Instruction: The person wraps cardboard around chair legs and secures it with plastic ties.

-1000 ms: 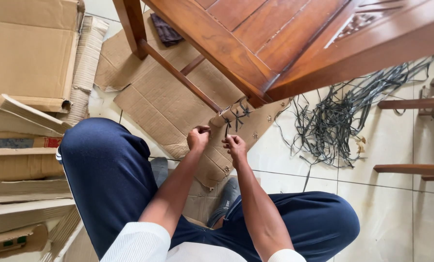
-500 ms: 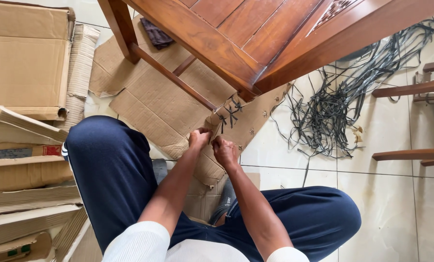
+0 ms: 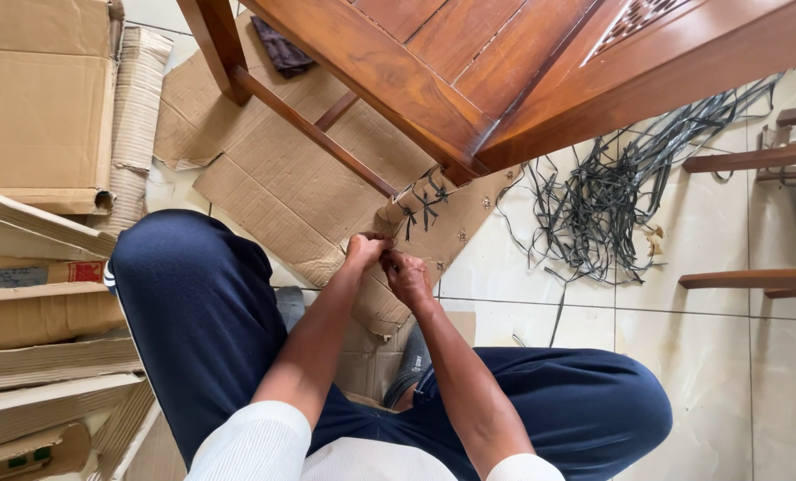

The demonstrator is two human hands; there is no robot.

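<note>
Left hand (image 3: 365,251) pinches shut on the edge of a cardboard wrap (image 3: 433,218) bound around the foot of a wooden furniture leg (image 3: 433,134), and the right hand (image 3: 407,274), touching it on its right, closes on the same edge. Which fingers grip cannot be told, since the knuckles cover them. Just beyond both hands, short dark strap ends (image 3: 420,209) stick out of the wrap; whether either hand holds one is not clear.

As a judgement: the wrap looks soft and creased, so a hard pull could tear it at the strap holes, or a strap end could slip out of the fingers. The leg hangs over the hands, and a jerk might shift the piece.

Left of the hands, stacked cardboard boxes (image 3: 37,116) are cut off by the frame. Beyond them lies a flat cardboard sheet (image 3: 300,196) on the tiled floor (image 3: 718,374). Right of the hands, a tangle of dark straps (image 3: 612,196) sprawls, its strands too fine to separate. Further right, wooden rails (image 3: 754,160) run out of view.
</note>
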